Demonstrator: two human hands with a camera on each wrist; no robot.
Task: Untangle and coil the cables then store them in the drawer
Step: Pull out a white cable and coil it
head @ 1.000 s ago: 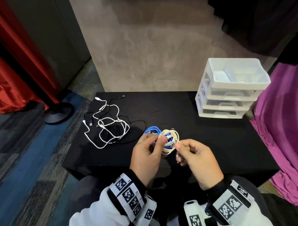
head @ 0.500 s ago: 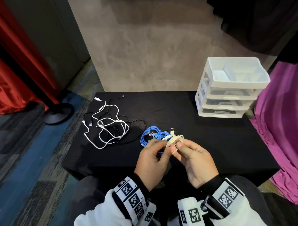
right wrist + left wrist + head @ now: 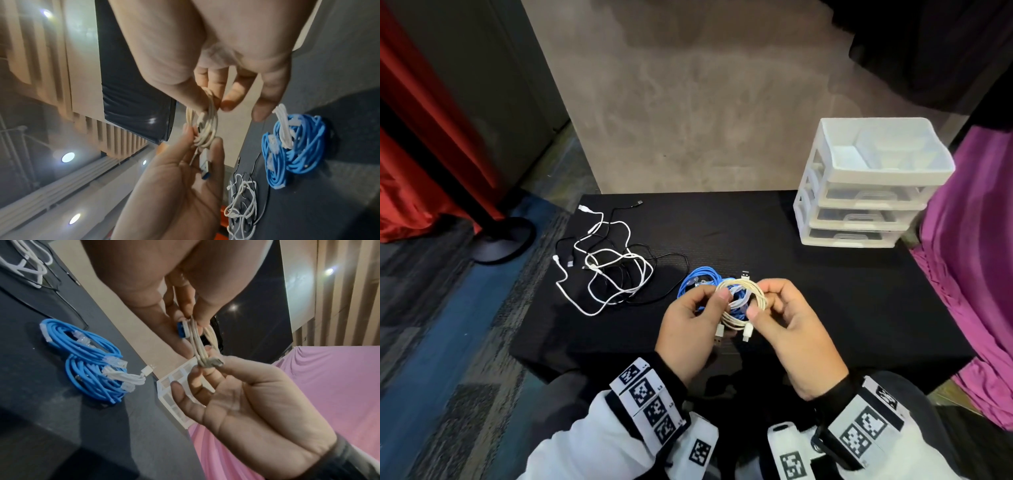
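Both hands hold one cream cable coil point(image 3: 741, 301) above the desk's point(image 3: 808, 291) near edge: left hand point(image 3: 690, 329) pinches its 9 o'clock side, right hand point(image 3: 787, 325) pinches its 3 o'clock side. Coiled blue cables point(image 3: 697, 282) lie just behind. Tangled white and black cables point(image 3: 613, 267) sit at 10 o'clock, drawer unit point(image 3: 866, 192) at 2 o'clock.

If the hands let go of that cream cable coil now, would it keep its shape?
Probably not. The cream cable coil shows no tie, and only the left hand and right hand pinch its loops together. Thin and floppy, it would likely spring loose. Both connectors already dangle free below.
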